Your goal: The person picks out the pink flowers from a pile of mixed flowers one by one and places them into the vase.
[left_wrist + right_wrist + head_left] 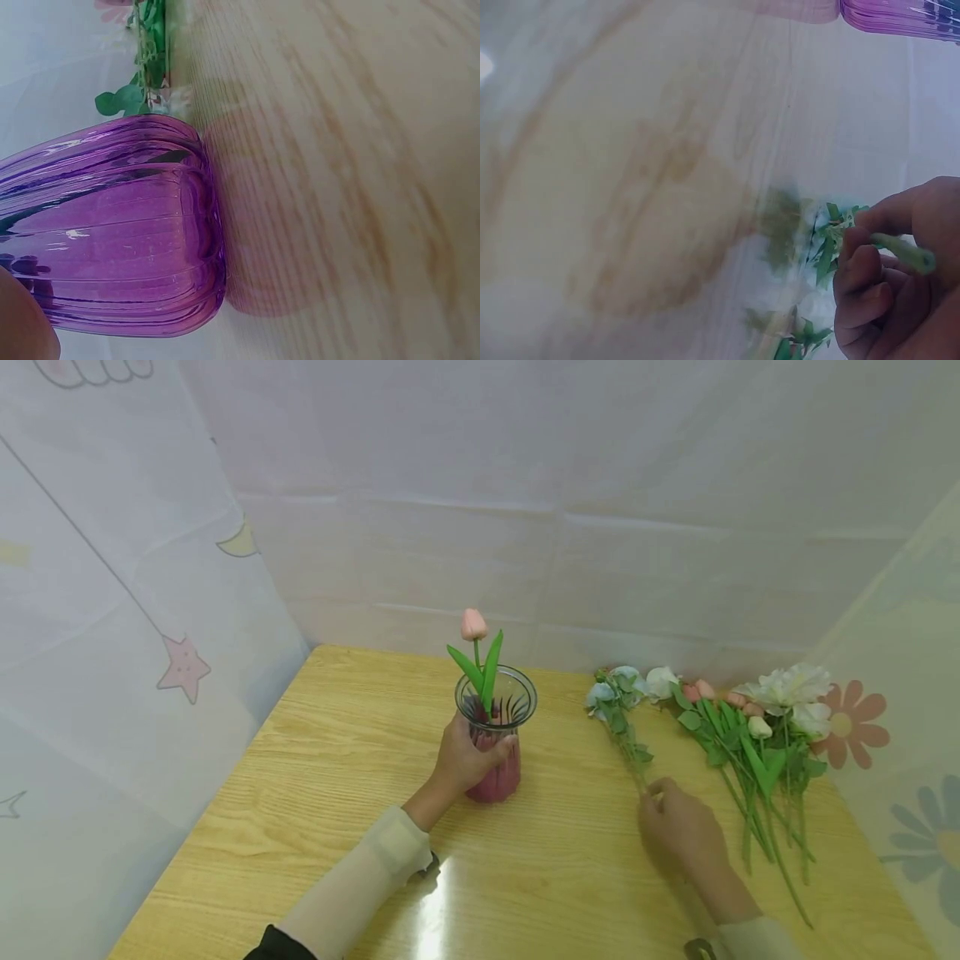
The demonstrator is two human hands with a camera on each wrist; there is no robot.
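My left hand (pixel 468 758) is wrapped around the purple glass vase (pixel 495 735), fingers curled on its ribbed side, holding it upright on the wooden table (pixel 315 793) near the middle. One pink tulip (pixel 473 625) with green leaves stands in the vase, bud above the rim. Left wrist view shows the vase wall (pixel 112 232) up close, base flat on the table, part of my palm at the lower left edge. My right hand (pixel 678 827) is down on the table to the right of the vase, pinching the lower end of a green stem (pixel 904 251) between thumb and fingers; grip is closed on it. That stem belongs to the pale blue flower sprig (pixel 618 710), which lies flat with its head toward the back wall. Just right of it lies a loose bunch of other flowers (pixel 757 727), white and pink heads, stems pointing toward me. The sprig and vase are well apart.
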